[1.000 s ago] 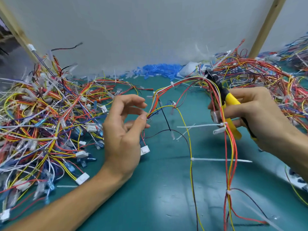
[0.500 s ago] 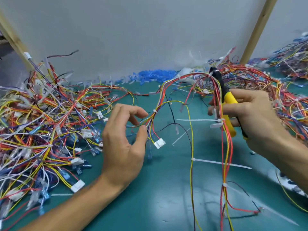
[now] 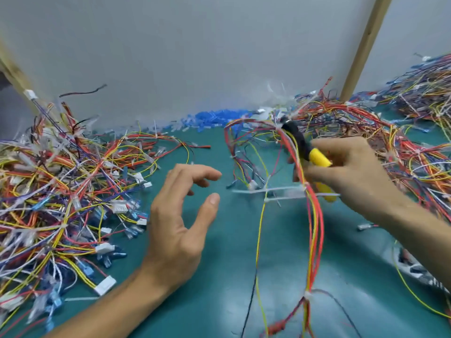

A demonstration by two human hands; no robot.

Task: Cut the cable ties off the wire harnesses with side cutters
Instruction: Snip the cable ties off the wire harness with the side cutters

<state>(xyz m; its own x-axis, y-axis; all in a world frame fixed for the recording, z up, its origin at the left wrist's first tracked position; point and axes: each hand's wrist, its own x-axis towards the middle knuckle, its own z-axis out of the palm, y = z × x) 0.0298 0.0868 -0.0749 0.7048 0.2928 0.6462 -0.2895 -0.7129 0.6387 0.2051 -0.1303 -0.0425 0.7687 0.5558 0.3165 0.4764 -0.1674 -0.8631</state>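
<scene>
Left hand (image 3: 178,230) fingers spread, empty; right hand (image 3: 351,176) around side cutters (image 3: 317,157).

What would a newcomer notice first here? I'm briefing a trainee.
Probably the big tangle of wires heaped on the green mat's left side. Next, the right hand gripping yellow-handled side cutters against a lifted red-and-yellow harness, while the left hand hovers open.

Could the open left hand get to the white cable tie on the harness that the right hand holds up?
Probably yes: the left hand is empty, and only bare green mat lies between it and the cable tie.
</scene>
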